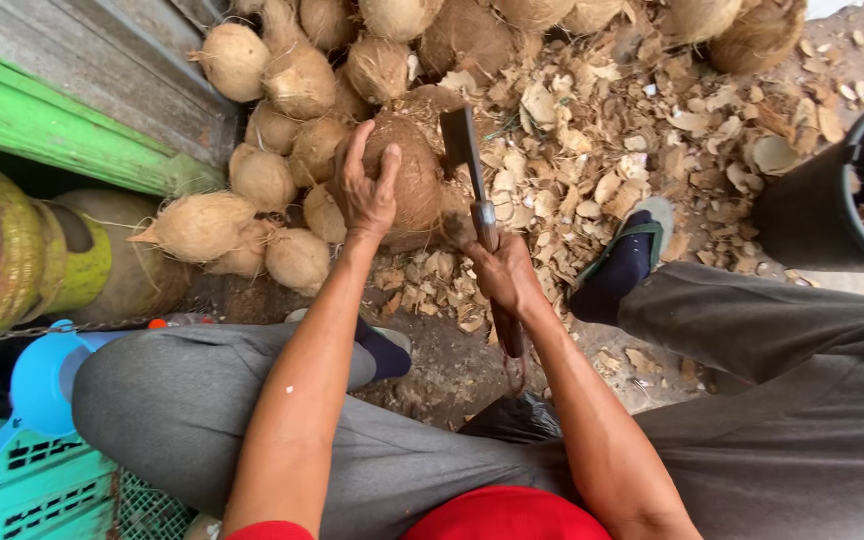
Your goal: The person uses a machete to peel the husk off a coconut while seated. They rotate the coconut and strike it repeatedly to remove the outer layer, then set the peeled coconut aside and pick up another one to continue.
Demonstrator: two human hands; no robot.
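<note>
My left hand (364,190) rests spread on the side of a brown husked coconut (414,182), steadying it on the ground. My right hand (504,272) grips the handle of a dark cleaver (462,145), whose blade stands against the coconut's right side. I sit with grey-trousered knees apart. My right foot (620,268) wears a dark sock and a green sandal.
A heap of pale coconuts (272,130) lies behind and left of the held one. Shell chips (612,130) cover the ground to the right. A black bucket (832,200) stands at the right edge. A green beam (52,125), yellow-green containers (12,250) and a teal crate (42,485) are at left.
</note>
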